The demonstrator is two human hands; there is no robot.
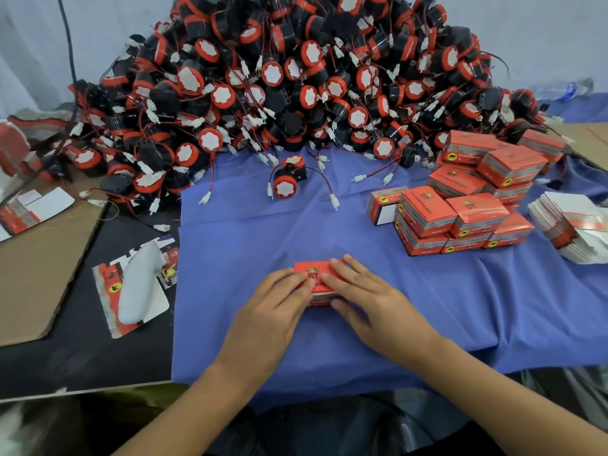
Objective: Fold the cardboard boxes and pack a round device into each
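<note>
1. The step in hand looks like closing or squaring up one cardboard box (316, 274), which lies on the blue cloth (329, 232) at the near middle of the desk (82, 357), under both hands.
2. To do it well, I would press evenly on both halves so the panels crease straight, and keep the box flat on the cloth while the flap seats.
3. The left hand (273, 311) lies nearly flat, fingers straight, tips resting on the box's left top.
4. The right hand (365, 297) is spread the same way across the right top, thumb touching the near side. It presses rather than grips.
5. Whether a device is already inside I cannot tell. One round device (285, 183) sits alone farther back on the cloth, well apart from the hands.
6. The packed boxes (467, 199) are stacked to the right — a likely place for this one.
</note>
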